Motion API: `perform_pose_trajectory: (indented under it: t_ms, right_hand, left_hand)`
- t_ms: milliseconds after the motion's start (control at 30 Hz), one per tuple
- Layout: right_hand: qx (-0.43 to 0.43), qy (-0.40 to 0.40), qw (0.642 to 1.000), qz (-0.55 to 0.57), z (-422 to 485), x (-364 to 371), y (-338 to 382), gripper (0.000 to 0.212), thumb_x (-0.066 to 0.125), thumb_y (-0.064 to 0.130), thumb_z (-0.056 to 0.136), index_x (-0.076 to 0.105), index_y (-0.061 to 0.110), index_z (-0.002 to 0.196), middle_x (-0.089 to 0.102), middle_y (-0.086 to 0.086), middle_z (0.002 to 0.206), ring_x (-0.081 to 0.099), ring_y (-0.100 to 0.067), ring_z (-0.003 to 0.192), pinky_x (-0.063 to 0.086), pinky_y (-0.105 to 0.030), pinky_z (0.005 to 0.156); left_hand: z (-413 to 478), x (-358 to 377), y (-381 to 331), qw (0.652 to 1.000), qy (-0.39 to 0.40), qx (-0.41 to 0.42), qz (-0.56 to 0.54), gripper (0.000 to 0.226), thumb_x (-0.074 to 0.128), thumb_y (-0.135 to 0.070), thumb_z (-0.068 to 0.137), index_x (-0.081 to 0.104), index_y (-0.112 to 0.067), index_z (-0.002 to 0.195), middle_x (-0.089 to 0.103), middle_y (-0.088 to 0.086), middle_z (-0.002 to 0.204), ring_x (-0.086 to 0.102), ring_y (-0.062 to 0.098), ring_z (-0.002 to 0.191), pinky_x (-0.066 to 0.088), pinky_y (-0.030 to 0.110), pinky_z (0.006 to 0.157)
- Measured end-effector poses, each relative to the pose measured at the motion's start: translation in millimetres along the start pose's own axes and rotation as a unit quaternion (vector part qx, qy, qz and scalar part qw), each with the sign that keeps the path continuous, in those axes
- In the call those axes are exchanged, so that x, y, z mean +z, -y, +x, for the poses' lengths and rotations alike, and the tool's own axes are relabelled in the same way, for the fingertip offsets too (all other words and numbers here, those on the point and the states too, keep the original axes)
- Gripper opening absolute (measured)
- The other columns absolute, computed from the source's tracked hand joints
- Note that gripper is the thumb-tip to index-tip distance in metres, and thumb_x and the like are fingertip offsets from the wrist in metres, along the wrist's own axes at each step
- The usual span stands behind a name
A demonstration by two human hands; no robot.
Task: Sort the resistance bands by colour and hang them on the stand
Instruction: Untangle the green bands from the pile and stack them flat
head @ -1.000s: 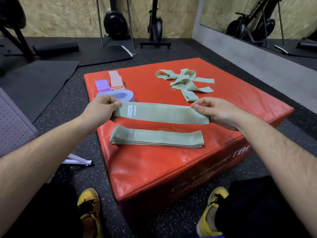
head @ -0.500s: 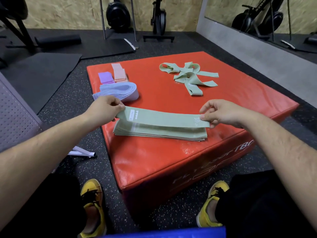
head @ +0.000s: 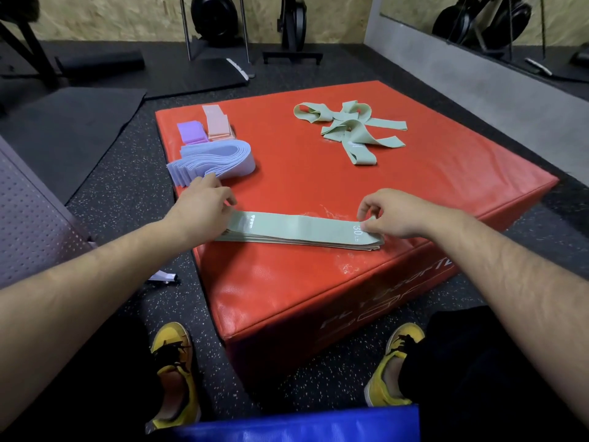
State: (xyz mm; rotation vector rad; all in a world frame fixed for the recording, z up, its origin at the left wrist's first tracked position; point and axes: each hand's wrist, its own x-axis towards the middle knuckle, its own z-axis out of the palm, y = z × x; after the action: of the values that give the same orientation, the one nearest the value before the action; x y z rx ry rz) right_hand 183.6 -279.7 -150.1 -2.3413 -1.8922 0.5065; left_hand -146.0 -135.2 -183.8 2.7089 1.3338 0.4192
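On the pad [head: 318, 282], the green stack [head: 287, 243] is lying along the near edge, long axis running left to right between our hands. The loose tangle [head: 347, 129] is waiting farther back (nearer our right). We are settling a band [head: 302, 225] on top. Our left hand [head: 204, 208] is holding one end with bent fingers, and our right hand [head: 392, 215] is pinching the other.
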Motion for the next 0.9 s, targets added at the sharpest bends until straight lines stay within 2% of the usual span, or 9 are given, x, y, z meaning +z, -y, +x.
perform_pose_trajectory:
  t_ms: [100, 167, 267, 333, 467, 567, 700, 800, 900]
  right_hand:
    - [-0.027, -0.029, 0.995, -0.089, -0.1, 4.1, 8.4, 0.032, 0.064, 0.035, 0.082, 0.062, 0.031, 0.114, 0.047, 0.003, 0.110, 0.048, -0.019, 0.109, 0.044, -0.033, 0.093]
    - [-0.071, -0.037, 0.991, -0.109, -0.5, 9.9, 21.0, 0.045, 0.064, 0.046, 0.082, 0.057, 0.034, 0.124, 0.049, 0.003, 0.121, 0.043, -0.021, 0.120, 0.042, -0.039, 0.102]
    - [-0.127, 0.009, 0.989, -0.075, 0.4, 21.5, 40.1, 0.073, 0.071, 0.066, 0.075, 0.048, 0.037, 0.138, 0.051, 0.005, 0.137, 0.045, -0.019, 0.128, 0.039, -0.039, 0.108]
    - [-0.140, 0.025, 0.986, -0.085, 4.4, 28.9, 47.1, 0.081, 0.074, 0.067, 0.074, 0.044, 0.035, 0.142, 0.051, 0.006, 0.141, 0.046, -0.019, 0.130, 0.038, -0.037, 0.109]
    - [-0.144, 0.026, 0.987, -0.073, 14.8, 33.4, 47.0, 0.076, 0.077, 0.057, 0.077, 0.047, 0.031, 0.141, 0.054, 0.005, 0.134, 0.051, -0.019, 0.124, 0.041, -0.035, 0.105]
    - [-0.153, 0.022, 0.986, -0.060, 18.9, 32.7, 44.6, 0.071, 0.078, 0.052, 0.078, 0.050, 0.030, 0.139, 0.056, 0.004, 0.130, 0.053, -0.017, 0.119, 0.042, -0.031, 0.100]
    - [-0.159, 0.026, 0.985, -0.061, 18.0, 32.7, 43.9, 0.073, 0.076, 0.055, 0.079, 0.048, 0.031, 0.141, 0.055, 0.005, 0.130, 0.052, -0.015, 0.119, 0.041, -0.030, 0.101]
    - [-0.157, 0.011, 0.987, -0.039, 17.4, 31.4, 44.8, 0.070, 0.069, 0.063, 0.080, 0.047, 0.035, 0.141, 0.057, 0.006, 0.129, 0.055, -0.016, 0.119, 0.045, -0.038, 0.103]
    - [-0.152, -0.031, 0.988, -0.006, 18.0, 22.9, 44.4, 0.060, 0.062, 0.056, 0.090, 0.044, 0.036, 0.144, 0.058, 0.005, 0.129, 0.057, -0.014, 0.118, 0.046, -0.037, 0.103]
  left_hand:
    - [-2.1, -3.3, -18.3, 0.996, -0.022, 0.058, 0.071, 0.041, 0.045, -0.033, 0.076, 0.072, -0.013, 0.100, 0.060, 0.009, 0.100, 0.057, 0.036, 0.098, 0.042, 0.044, 0.083]
    - [-1.1, -6.5, -33.9, 0.993, 0.008, 0.111, 0.047, 0.052, 0.038, -0.046, 0.075, 0.070, -0.016, 0.102, 0.062, 0.006, 0.102, 0.061, 0.033, 0.098, 0.045, 0.042, 0.084]
    - [4.7, -0.1, -52.1, 0.978, 0.097, 0.182, -0.011, 0.065, 0.045, -0.062, 0.076, 0.064, -0.021, 0.122, 0.061, 0.001, 0.121, 0.058, 0.023, 0.114, 0.047, 0.040, 0.094]
    - [8.4, 4.0, -61.5, 0.970, 0.151, 0.188, -0.013, 0.078, 0.053, -0.070, 0.076, 0.053, -0.024, 0.138, 0.053, -0.002, 0.138, 0.049, 0.016, 0.129, 0.040, 0.035, 0.105]
    - [20.7, 14.6, -68.9, 0.966, 0.181, 0.181, -0.025, 0.075, 0.074, -0.051, 0.082, 0.045, -0.021, 0.145, 0.052, 0.000, 0.139, 0.046, 0.018, 0.130, 0.034, 0.028, 0.105]
    - [27.5, 18.8, -66.0, 0.964, 0.175, 0.193, -0.046, 0.071, 0.077, -0.046, 0.081, 0.052, -0.016, 0.139, 0.058, 0.004, 0.125, 0.052, 0.022, 0.119, 0.037, 0.028, 0.102]
    - [29.0, 21.2, -65.9, 0.962, 0.171, 0.208, -0.042, 0.069, 0.078, -0.046, 0.080, 0.055, -0.014, 0.136, 0.058, 0.004, 0.120, 0.053, 0.021, 0.114, 0.037, 0.024, 0.096]
    - [29.4, 20.5, -68.6, 0.965, 0.168, 0.199, -0.022, 0.081, 0.065, -0.068, 0.075, 0.053, -0.019, 0.138, 0.056, 0.000, 0.122, 0.052, 0.018, 0.115, 0.044, 0.032, 0.098]
    - [36.6, 17.5, -75.0, 0.973, 0.134, 0.183, -0.034, 0.092, 0.042, -0.080, 0.071, 0.050, -0.020, 0.141, 0.055, -0.001, 0.129, 0.053, 0.018, 0.121, 0.044, 0.037, 0.101]
